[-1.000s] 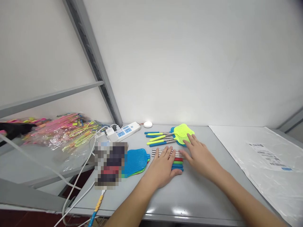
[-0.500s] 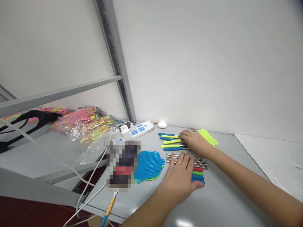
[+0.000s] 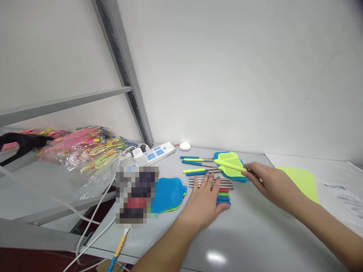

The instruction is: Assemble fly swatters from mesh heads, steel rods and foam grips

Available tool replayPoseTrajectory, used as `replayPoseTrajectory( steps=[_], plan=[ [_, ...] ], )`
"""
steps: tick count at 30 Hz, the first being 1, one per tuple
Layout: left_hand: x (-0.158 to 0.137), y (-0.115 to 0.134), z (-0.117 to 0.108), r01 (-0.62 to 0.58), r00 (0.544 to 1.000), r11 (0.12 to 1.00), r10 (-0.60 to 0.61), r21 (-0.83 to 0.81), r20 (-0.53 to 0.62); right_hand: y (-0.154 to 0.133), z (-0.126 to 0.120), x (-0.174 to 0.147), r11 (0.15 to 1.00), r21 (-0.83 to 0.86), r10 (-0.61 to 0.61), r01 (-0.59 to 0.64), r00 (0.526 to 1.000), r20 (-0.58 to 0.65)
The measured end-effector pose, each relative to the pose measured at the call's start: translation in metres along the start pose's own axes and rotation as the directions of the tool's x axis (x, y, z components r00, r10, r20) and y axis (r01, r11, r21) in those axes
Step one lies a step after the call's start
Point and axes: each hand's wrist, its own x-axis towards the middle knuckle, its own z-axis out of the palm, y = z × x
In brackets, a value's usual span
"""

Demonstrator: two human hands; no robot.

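Observation:
My right hand point(image 3: 265, 179) is closed round a yellow-green fly swatter, its handle point(image 3: 231, 165) pointing left and its flat head point(image 3: 299, 181) partly hidden behind my forearm. Just beneath that handle, blue and yellow fly swatters point(image 3: 232, 160) lie overlapped on the table, grips to the left, mesh heads to the right. With fingers spread flat, my left hand point(image 3: 202, 200) rests on a row of swatters, covering part of their metal rods point(image 3: 227, 184) and their red, green and blue grips point(image 3: 223, 198). Their blue mesh heads point(image 3: 170, 194) are stacked to the left.
A blurred-out dark object point(image 3: 138, 198) lies beside the blue heads. Behind it are a white power strip point(image 3: 161, 154) with cables and a white rounded object point(image 3: 185, 146). Plastic-bagged colourful items point(image 3: 85, 147) fill the left shelf. White sheeting point(image 3: 337, 189) covers the table's right side.
My right hand has lifted a yellow-green swatter off the back pile and carried it right, uncovering the pile's heads. My left hand stays on the front row. The view has shifted slightly right.

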Motion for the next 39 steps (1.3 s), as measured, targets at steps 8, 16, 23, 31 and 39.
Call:
replayPoseTrajectory(
  steps=[8,16,23,31,39],
  plan=[
    [-0.003,0.005,-0.013,-0.026,0.999,0.997,0.027,0.071,-0.019,0.000,-0.013,-0.076,0.994,-0.020,0.107,-0.105,0.977,0.184],
    [-0.033,0.074,-0.028,-0.201,0.955,0.977,0.212,0.074,-0.208,-0.030,-0.026,-0.099,0.986,0.051,0.128,-0.157,0.923,0.363],
    [-0.040,0.100,-0.030,-0.186,0.974,0.960,0.208,0.210,-0.091,-0.043,-0.038,-0.101,0.945,0.296,-0.023,-0.137,0.876,0.482],
    [-0.067,0.083,-0.055,-0.163,0.979,0.974,0.140,0.156,0.150,-0.059,-0.021,-0.101,0.948,-0.069,-0.266,0.312,0.891,0.367],
    [-0.088,0.058,-0.078,0.209,0.925,0.810,0.018,-0.548,0.380,-0.081,-0.025,-0.071,0.722,-0.215,-0.582,0.658,0.745,0.326]
  ],
)
